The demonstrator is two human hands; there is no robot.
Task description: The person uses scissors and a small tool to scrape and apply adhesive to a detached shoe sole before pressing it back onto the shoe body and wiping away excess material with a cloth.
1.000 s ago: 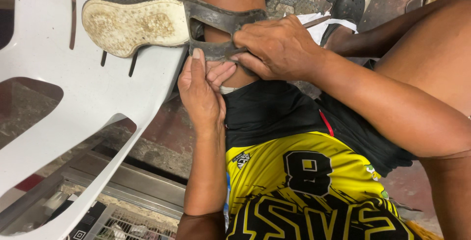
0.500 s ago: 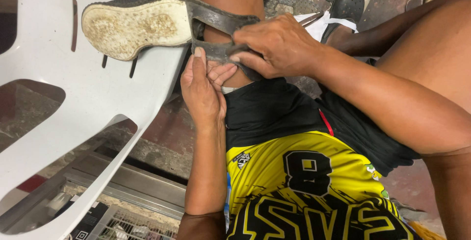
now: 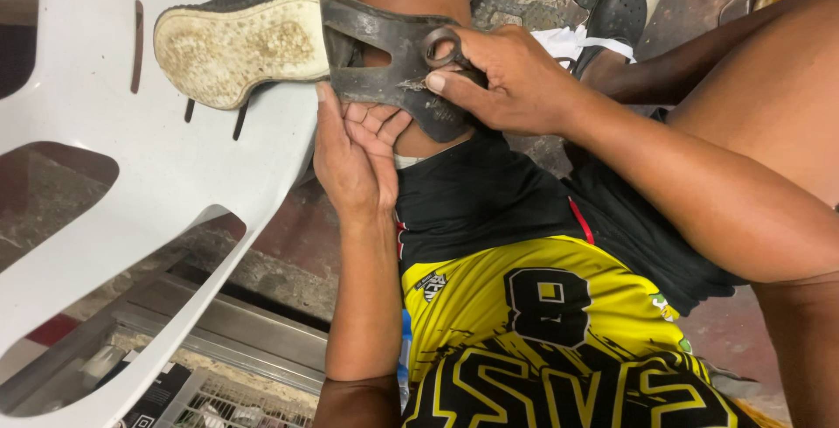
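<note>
A worn shoe [image 3: 262, 39] lies sole-up over my knee and the edge of a white plastic chair [image 3: 105, 174]. Its pale, dirty forefoot sole points left; the dark rubber heel part has a long slot and a round ring near its right end. My left hand [image 3: 354, 153] grips the dark part from below, palm up, fingers curled under it. My right hand [image 3: 507, 74] clamps the right end from above, thumb pressed on a torn spot in the rubber just under the ring.
My black shorts and yellow-and-black jersey [image 3: 542, 323] fill the lower middle. Dark sandals [image 3: 612, 8] lie on the rough floor at the top. A metal rail and wire grating [image 3: 218, 367] sit below the chair at the bottom left.
The shoe has shifted slightly, so its ring and slot face up more plainly. My right thumb now presses on the torn rubber edge. My left hand keeps its grip underneath.
</note>
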